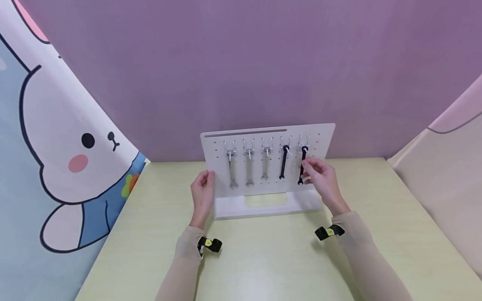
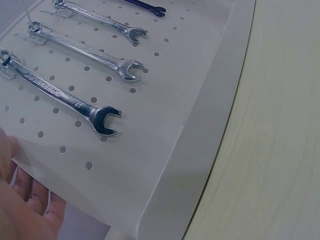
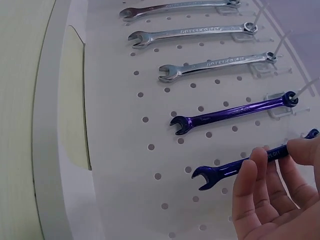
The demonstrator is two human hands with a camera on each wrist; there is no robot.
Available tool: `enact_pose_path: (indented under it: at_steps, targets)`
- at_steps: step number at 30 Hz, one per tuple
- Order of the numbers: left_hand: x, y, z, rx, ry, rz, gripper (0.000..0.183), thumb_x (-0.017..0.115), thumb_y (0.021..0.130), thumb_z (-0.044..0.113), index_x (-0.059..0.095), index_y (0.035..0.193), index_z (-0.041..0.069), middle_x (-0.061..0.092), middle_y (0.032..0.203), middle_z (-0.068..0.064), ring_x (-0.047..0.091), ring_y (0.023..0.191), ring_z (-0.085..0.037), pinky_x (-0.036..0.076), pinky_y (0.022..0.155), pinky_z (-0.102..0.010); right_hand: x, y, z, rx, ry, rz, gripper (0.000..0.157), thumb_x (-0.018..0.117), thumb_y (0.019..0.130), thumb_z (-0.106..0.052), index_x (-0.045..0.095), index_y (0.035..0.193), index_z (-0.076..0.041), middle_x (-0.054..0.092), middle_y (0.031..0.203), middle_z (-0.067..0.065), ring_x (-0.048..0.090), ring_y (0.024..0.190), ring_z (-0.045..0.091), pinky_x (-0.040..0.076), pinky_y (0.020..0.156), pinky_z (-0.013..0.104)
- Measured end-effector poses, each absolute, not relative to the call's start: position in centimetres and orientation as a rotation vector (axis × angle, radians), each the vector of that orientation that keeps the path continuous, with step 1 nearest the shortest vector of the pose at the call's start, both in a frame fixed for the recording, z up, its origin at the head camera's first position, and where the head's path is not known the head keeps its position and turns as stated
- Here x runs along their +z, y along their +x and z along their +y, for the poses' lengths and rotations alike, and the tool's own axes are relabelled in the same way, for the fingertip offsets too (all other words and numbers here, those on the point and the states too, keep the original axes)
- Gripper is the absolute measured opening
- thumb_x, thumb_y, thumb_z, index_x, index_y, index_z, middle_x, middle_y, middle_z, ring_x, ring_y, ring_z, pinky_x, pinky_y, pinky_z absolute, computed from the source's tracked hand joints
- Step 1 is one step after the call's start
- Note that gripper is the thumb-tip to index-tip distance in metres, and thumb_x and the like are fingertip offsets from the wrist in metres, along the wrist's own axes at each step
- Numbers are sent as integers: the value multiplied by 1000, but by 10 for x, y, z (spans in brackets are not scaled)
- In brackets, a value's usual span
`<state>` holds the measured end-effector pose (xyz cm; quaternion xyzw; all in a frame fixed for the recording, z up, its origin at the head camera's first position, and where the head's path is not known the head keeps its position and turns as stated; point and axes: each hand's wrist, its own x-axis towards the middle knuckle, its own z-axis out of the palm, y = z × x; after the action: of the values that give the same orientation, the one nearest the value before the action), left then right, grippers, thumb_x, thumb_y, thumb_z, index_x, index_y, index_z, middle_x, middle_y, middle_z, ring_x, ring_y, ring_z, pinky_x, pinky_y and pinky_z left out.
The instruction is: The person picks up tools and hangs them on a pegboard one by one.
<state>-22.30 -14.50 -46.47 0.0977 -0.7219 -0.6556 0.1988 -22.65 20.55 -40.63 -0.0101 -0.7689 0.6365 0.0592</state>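
A white pegboard stand [image 1: 271, 184] stands upright on the table, with a row of combination wrenches hanging from its hooks. Three are silver; the silver wrench [image 2: 60, 95] at the left end is nearest my left hand. To their right hang a dark purple wrench [image 3: 235, 111] and, at the right end, a dark blue-purple wrench [image 3: 220, 172]. My right hand [image 1: 320, 177] pinches that last one by its shaft between thumb and fingers, its ring end up at the hook. With thumb in front and fingers behind, my left hand [image 1: 203, 192] grips the board's left edge.
The stand's base [image 1: 229, 209] has a cut-out in its middle and rests on a pale wood-grain table [image 1: 263, 259]. Behind is a purple backdrop [image 1: 263, 62]. A curtain with a cartoon rabbit [image 1: 67, 138] hangs at the left, and a pale cloth [image 1: 448, 167] at the right.
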Motion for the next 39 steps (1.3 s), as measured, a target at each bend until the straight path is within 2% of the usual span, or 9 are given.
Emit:
enact_pose_path:
  at_steps: [10,17,20,31,39]
  targets:
    - [-464,-223,-147,-1834,287,-2015,32,62,110,23,72,127,-3,74,128,-24,69,119,-32,52,94,-19,-414,-234,202,1902,5,-2285,42,65,108,-29,64,134,5,71,98,-13,69,76,4,63,70,23]
    - [-467,-225,-149,-1833,275,-2005,34,61,110,24,72,127,-3,74,128,-25,69,120,-32,51,92,-15,-417,-239,200,1752,24,-2311,37,67,107,-27,70,129,2,74,114,15,68,76,6,60,67,22]
    - [-466,-225,-148,-1834,276,-2005,35,61,110,25,72,127,-3,74,128,-25,69,120,-32,50,93,-14,-418,-240,201,1735,34,-2297,35,67,107,-26,71,128,2,73,115,20,68,75,7,59,66,21]
    - [-465,-225,-149,-1835,281,-2018,34,62,110,25,72,128,-3,73,130,-25,69,121,-32,54,102,-29,-420,-238,204,1687,59,-2297,32,69,106,-23,73,127,2,73,122,27,70,74,9,58,64,20]
    - [-466,-228,-152,-1828,293,-2038,34,62,110,24,72,128,-2,73,130,-24,69,121,-33,55,102,-31,-423,-236,209,1647,37,-2347,34,68,107,-27,74,126,0,75,118,22,67,75,5,59,65,21]
